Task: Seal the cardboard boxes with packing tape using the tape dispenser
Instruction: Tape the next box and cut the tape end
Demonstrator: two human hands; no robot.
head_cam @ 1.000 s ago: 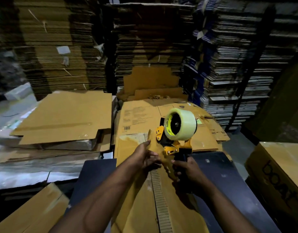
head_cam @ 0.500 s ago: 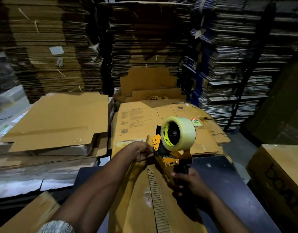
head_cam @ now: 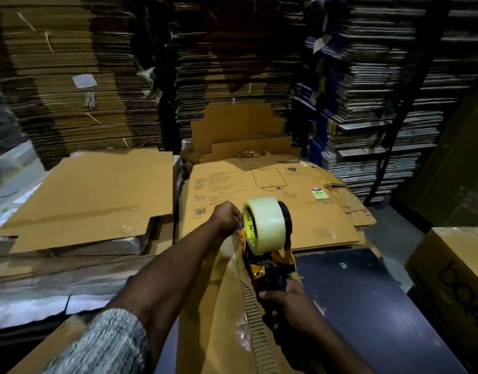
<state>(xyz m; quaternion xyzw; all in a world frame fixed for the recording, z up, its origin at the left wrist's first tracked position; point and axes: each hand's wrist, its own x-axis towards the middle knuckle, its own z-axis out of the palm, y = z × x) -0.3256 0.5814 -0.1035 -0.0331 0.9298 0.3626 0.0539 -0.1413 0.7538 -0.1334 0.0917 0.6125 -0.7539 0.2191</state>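
Note:
A yellow and black tape dispenser (head_cam: 270,260) with a roll of clear tape (head_cam: 266,222) stands over the far end of a flattened brown cardboard box (head_cam: 213,314) that lies on a dark table. My right hand (head_cam: 286,306) grips the dispenser's black handle. My left hand (head_cam: 227,217) is stretched forward with curled fingers at the dispenser's left side, at the box's far end; what it pinches is hidden. A strip of exposed corrugation (head_cam: 255,325) runs along the box's middle.
The dark table (head_cam: 367,306) shows to the right of the box. Flat cardboard sheets lie ahead (head_cam: 272,190) and on the left (head_cam: 92,195). Tall stacks of flattened cartons (head_cam: 232,63) wall the back. A closed brown box (head_cam: 459,268) stands at the right.
My left hand has reached farther forward along the box to the dispenser's left side. The dispenser has turned, its roll now facing more to the right, and sits farther from me.

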